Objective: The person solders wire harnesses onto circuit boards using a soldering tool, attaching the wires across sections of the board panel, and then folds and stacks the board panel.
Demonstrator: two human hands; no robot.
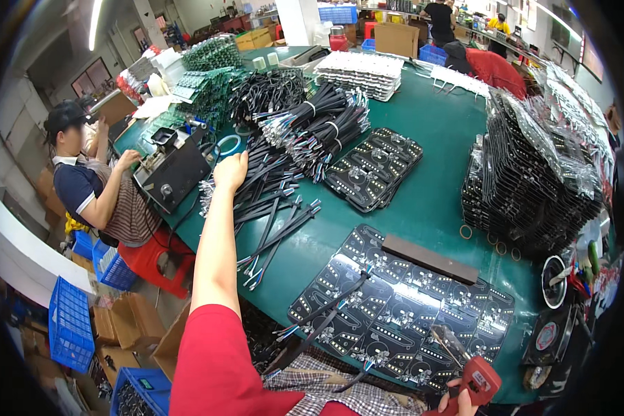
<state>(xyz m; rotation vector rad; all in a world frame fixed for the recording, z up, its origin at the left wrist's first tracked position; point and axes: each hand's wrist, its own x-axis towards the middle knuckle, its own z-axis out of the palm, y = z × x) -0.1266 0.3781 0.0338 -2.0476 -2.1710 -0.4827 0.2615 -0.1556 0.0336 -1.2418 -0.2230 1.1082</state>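
From afar I look through one fisheye at head height, facing forward and down, close over the near side of the bench [440,201], reaching back past the pillar [299,25].

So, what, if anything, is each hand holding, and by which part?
The right hand holds a red gun-shaped tool by its handle. The left hand is at the black cables; whether it grips any cannot be told.
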